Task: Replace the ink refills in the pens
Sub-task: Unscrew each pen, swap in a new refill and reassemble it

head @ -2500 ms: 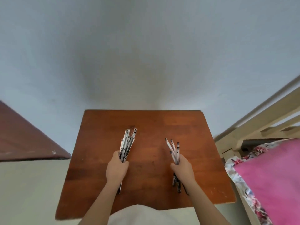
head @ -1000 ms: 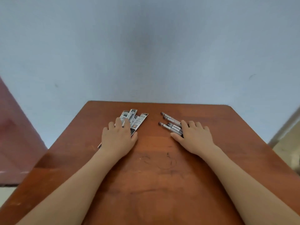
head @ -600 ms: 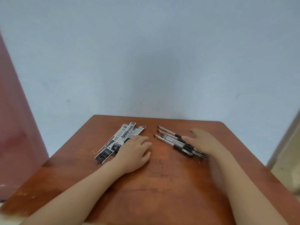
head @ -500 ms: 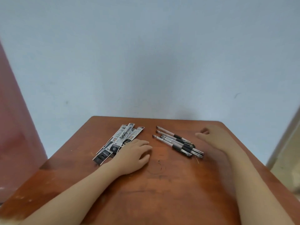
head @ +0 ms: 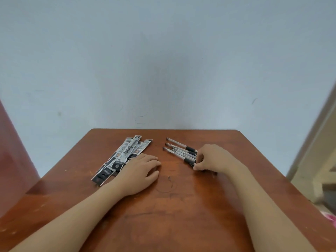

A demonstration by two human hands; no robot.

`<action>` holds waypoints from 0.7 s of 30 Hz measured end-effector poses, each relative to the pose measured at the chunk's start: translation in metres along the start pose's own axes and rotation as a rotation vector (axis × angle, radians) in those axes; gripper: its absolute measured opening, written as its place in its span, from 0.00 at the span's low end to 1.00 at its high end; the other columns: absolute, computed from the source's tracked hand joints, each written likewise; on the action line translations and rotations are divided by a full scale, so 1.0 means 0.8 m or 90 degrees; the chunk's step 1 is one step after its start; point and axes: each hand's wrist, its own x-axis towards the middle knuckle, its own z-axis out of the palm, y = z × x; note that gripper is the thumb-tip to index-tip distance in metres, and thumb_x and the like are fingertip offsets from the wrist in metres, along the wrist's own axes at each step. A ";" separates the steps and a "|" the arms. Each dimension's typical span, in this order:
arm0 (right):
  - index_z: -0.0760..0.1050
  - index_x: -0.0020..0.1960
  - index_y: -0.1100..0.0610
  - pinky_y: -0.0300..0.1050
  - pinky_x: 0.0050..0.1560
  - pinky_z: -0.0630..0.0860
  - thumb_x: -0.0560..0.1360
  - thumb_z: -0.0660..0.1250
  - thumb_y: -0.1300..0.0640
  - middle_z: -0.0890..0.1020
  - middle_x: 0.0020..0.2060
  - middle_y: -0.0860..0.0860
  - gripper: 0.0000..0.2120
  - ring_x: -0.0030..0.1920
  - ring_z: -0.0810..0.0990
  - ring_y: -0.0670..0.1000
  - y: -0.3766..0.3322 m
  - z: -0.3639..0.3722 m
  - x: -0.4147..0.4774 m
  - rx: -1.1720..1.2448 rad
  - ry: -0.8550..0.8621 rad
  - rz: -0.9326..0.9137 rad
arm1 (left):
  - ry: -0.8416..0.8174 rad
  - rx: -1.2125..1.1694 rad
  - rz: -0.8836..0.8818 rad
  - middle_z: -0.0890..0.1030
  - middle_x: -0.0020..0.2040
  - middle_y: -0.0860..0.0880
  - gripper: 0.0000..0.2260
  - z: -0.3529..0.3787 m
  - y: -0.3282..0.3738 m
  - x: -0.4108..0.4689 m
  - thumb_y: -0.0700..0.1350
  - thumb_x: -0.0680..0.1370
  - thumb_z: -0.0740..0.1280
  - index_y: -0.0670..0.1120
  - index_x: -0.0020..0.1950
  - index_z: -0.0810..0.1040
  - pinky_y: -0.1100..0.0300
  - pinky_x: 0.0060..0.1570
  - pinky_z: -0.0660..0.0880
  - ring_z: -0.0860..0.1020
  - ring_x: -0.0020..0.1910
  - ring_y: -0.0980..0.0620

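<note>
Several clear pens (head: 180, 151) with black grips lie side by side on the far right part of the brown wooden table (head: 163, 215). My right hand (head: 211, 160) has its fingers curled over the near ends of the pens and pinches one of them. A fanned pile of several refill packets (head: 123, 157), black and white, lies to the left. My left hand (head: 141, 171) rests flat on the table with relaxed fingers, beside the near end of the packets and touching them.
The table stands against a pale blue wall (head: 163, 60). A dark red surface (head: 12, 151) rises at the left edge. A pale door frame (head: 312, 139) runs up the right side. Pen scribbles (head: 166, 186) mark the table's middle.
My right hand came back from the table's right side onto the near ends of the pens and curled its fingers round them. My left hand stayed by the packets.
</note>
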 end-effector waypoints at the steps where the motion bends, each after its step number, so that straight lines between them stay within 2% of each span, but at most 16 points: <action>1: 0.75 0.37 0.52 0.40 0.34 0.70 0.69 0.70 0.51 0.74 0.29 0.46 0.07 0.31 0.73 0.47 -0.001 0.001 0.000 -0.007 -0.005 -0.001 | 0.000 0.001 0.004 0.69 0.67 0.54 0.37 0.000 0.001 -0.001 0.63 0.64 0.39 0.51 0.64 0.71 0.62 0.63 0.60 0.63 0.66 0.56; 3: 0.74 0.37 0.54 0.39 0.31 0.67 0.70 0.69 0.52 0.73 0.28 0.46 0.07 0.32 0.73 0.49 -0.004 0.005 0.002 -0.027 -0.009 -0.004 | 0.000 0.007 0.014 0.69 0.67 0.54 0.36 0.000 0.001 -0.001 0.62 0.65 0.39 0.51 0.64 0.71 0.61 0.63 0.60 0.63 0.66 0.56; 6: 0.75 0.39 0.55 0.41 0.36 0.69 0.70 0.67 0.53 0.76 0.33 0.50 0.05 0.39 0.76 0.53 -0.010 0.010 0.003 -0.051 0.016 -0.011 | 0.021 0.013 0.008 0.73 0.63 0.52 0.31 -0.002 0.003 -0.001 0.60 0.68 0.44 0.49 0.62 0.73 0.58 0.62 0.66 0.67 0.63 0.54; 8: 0.74 0.40 0.53 0.42 0.41 0.69 0.70 0.65 0.53 0.78 0.41 0.50 0.04 0.43 0.76 0.52 -0.011 0.010 0.002 -0.028 0.059 -0.027 | 0.075 0.075 0.035 0.77 0.58 0.48 0.22 -0.003 0.003 -0.001 0.54 0.71 0.52 0.48 0.58 0.76 0.53 0.55 0.75 0.72 0.58 0.50; 10: 0.72 0.41 0.51 0.41 0.44 0.69 0.71 0.66 0.53 0.76 0.42 0.47 0.03 0.45 0.74 0.49 -0.010 0.008 0.002 0.051 0.107 -0.055 | 0.123 0.161 0.053 0.79 0.56 0.46 0.18 -0.006 0.003 0.006 0.51 0.71 0.55 0.48 0.56 0.75 0.52 0.50 0.76 0.75 0.55 0.48; 14: 0.72 0.36 0.47 0.33 0.36 0.68 0.71 0.69 0.57 0.76 0.33 0.40 0.08 0.36 0.73 0.42 -0.013 0.003 -0.001 0.305 0.167 -0.072 | 0.201 0.198 0.053 0.81 0.51 0.48 0.19 -0.018 0.014 0.037 0.52 0.70 0.55 0.46 0.55 0.76 0.54 0.46 0.77 0.79 0.50 0.47; 18: 0.77 0.38 0.53 0.30 0.28 0.68 0.70 0.70 0.61 0.78 0.23 0.44 0.05 0.24 0.72 0.40 -0.018 0.002 -0.002 0.528 0.180 -0.059 | 0.248 0.147 0.079 0.82 0.41 0.52 0.16 -0.010 0.025 0.050 0.47 0.72 0.55 0.46 0.50 0.79 0.60 0.38 0.75 0.79 0.37 0.51; 21: 0.78 0.37 0.56 0.33 0.25 0.66 0.70 0.70 0.65 0.79 0.23 0.47 0.06 0.22 0.71 0.43 -0.022 0.008 0.002 0.655 0.171 -0.045 | 0.266 0.102 0.095 0.80 0.35 0.52 0.14 -0.003 0.020 0.047 0.44 0.72 0.55 0.45 0.50 0.78 0.65 0.28 0.70 0.76 0.29 0.52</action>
